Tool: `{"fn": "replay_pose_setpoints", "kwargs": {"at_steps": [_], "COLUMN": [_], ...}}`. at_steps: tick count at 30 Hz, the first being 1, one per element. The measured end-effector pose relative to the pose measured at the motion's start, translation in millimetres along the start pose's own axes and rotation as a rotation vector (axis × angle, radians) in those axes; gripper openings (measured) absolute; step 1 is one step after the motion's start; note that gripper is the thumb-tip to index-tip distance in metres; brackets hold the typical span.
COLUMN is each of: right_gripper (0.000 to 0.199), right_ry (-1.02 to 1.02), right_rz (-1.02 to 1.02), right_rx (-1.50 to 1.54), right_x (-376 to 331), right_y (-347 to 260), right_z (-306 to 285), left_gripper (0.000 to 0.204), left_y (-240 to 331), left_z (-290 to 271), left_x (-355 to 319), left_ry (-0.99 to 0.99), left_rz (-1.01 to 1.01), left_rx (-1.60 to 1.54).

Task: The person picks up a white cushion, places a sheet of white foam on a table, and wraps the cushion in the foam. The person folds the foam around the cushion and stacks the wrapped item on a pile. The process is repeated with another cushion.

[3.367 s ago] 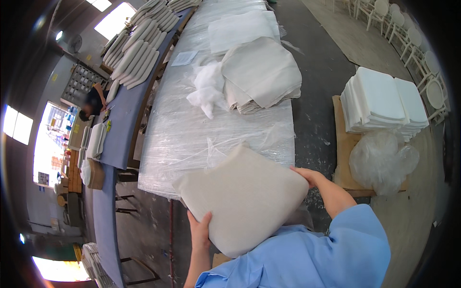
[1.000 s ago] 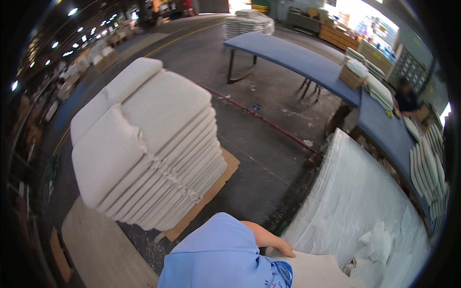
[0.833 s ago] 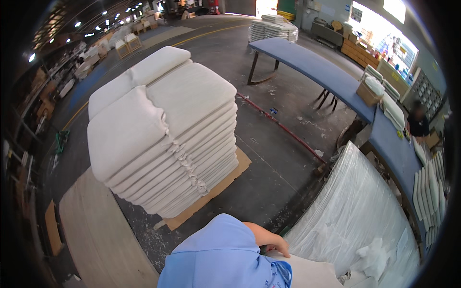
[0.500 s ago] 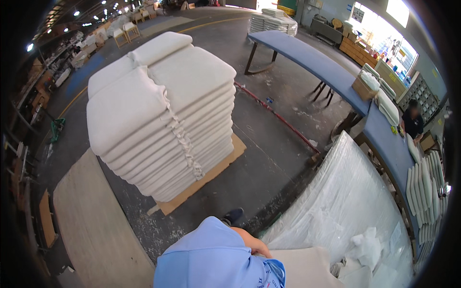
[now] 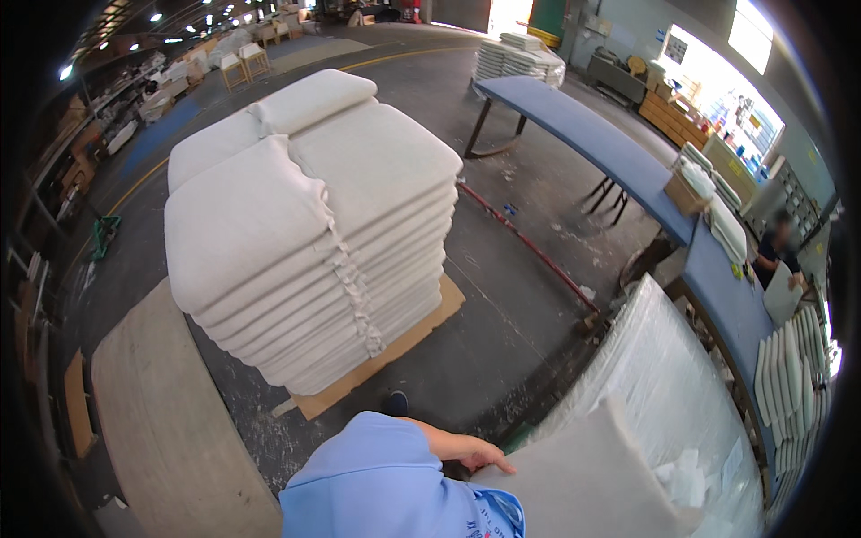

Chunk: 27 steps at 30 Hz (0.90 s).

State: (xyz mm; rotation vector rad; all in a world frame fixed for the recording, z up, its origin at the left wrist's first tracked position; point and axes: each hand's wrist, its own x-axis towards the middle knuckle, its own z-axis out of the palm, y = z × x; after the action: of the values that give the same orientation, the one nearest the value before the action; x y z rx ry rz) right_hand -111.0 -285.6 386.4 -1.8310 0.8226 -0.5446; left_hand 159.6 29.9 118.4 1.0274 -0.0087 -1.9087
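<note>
My left hand (image 5: 486, 456) reaches to the right from a light blue sleeve (image 5: 372, 453) and is closed over the near left edge of a flat off-white cushion pad (image 5: 578, 475). The pad is tilted, and its far corner is raised against a plastic-wrapped stack (image 5: 619, 359). My right hand is out of sight. Ahead and to the left stands a tall double stack of white cushion pads (image 5: 247, 215), on a brown cardboard sheet (image 5: 395, 360).
A long blue-topped table (image 5: 583, 125) curves along the right, with a cardboard box (image 5: 686, 193) and upright pads (image 5: 789, 368) on it. Behind it a person (image 5: 778, 251) handles a pad. A red bar (image 5: 529, 247) lies on the floor; a beige board (image 5: 170, 421) lies left.
The off-white pad has risen and tilted up, with my left hand now plainly on its edge. The view has shifted slightly. The person at the table has lifted a pad.
</note>
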Motion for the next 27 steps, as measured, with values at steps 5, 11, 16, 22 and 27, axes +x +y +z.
{"fn": "replay_pose_setpoints", "kwargs": {"at_steps": [5,11,16,22,27], "right_gripper": [0.089,0.084,0.086,0.100,0.100], "right_ry": [-0.187,-0.386,-0.648,-0.944,-1.132], "right_rz": [-0.172,-0.340,-0.618,-0.852,-1.192], "right_rx": [-0.025,0.030,-0.078,-0.036,-0.064], "right_x": [38.7,120.2,217.2,270.9,286.0], "right_y": [-67.4,-183.8,-242.1,-394.2,-530.8], "right_z": [56.9,199.8,323.6,538.5,693.2], "left_gripper": [0.067,0.065,0.059,0.064,0.048], "left_y": [93.9,120.8,62.5,27.5,64.1], "left_z": [-59.9,-142.2,-184.3,-185.5,-119.1], "left_x": [-109.6,-267.7,-339.9,-380.4,-421.0], "left_ry": [-0.205,0.025,0.250,0.763,0.789], "left_rz": [0.554,0.877,0.948,1.049,1.307], "left_rx": [-0.022,-0.214,-0.276,-0.112,-0.581]}}
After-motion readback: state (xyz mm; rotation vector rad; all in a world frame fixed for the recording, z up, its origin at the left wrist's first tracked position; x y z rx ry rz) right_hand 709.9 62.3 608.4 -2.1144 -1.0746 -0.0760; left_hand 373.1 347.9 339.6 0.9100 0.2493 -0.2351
